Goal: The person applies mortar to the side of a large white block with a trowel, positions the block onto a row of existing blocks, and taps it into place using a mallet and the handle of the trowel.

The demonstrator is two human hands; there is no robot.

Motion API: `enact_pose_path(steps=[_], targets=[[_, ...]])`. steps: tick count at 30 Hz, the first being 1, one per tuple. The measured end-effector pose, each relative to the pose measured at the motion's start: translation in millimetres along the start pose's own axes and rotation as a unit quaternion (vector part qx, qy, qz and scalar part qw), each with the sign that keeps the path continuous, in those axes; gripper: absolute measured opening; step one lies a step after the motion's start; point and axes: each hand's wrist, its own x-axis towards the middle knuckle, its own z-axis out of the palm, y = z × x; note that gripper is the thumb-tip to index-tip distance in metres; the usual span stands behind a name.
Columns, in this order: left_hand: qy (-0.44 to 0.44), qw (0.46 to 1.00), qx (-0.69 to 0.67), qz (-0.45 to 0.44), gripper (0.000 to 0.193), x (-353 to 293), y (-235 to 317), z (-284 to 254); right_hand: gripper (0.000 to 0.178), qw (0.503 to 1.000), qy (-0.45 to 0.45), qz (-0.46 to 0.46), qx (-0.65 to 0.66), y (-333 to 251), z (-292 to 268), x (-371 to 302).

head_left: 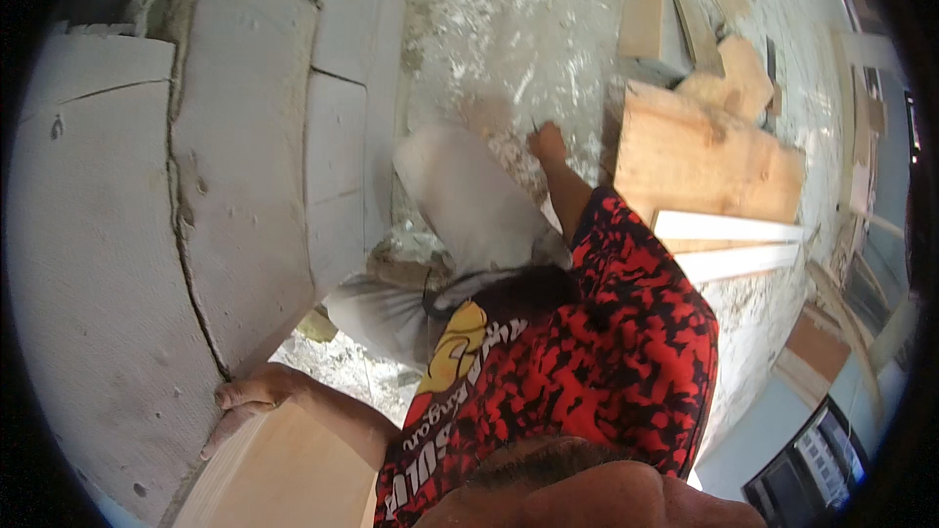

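Here, 8 o'clock: resting left hand (256, 399), with fingers splayed, at lower edge of block wall (245, 137), by pale board (284, 474) at 7 | Over at 1: holding right hand (550, 143) low above grey floor (509, 20), too small to tell whether clenched or grasping | Now: brace palm flat, balance weight!

Head-worn fisheye view, downward from close above the red-and-black shirt (646, 332).

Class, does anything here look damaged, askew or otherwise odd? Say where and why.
Mildly, yes: the dark joint between the grey blocks, running toward the left hand, looks uneven and ragged. At right, the wooden boards lie at mixed angles, which looks untidy.
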Motion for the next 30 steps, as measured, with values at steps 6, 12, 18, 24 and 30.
enact_pose_path(steps=[6, 12, 18, 24, 30], targets=[[0.038, 0.988, -0.085, 0.121, 0.061, 17, -59, 2, 0.023, 0.999, -0.009, -0.016, 0.051, -38, -21, -15], [0.061, 0.982, 0.019, 0.179, 0.066, -6, 0, 1, 0.014, 0.897, -0.094, -0.313, 0.298, -175, -183, -88], [-0.141, 0.946, 0.022, 0.290, 0.057, -54, 6, -38, 0.016, 0.674, -0.251, -0.670, 0.184, -272, -294, -180], [-0.602, 0.771, -0.051, 0.200, 0.015, -61, 60, -21, 0.021, 0.562, -0.396, -0.722, 0.081, -308, -325, -260], [-0.681, 0.729, -0.064, 0.033, 0.012, -30, 111, -37, 0.029, 0.608, -0.437, -0.663, -0.007, -339, -387, -295]])
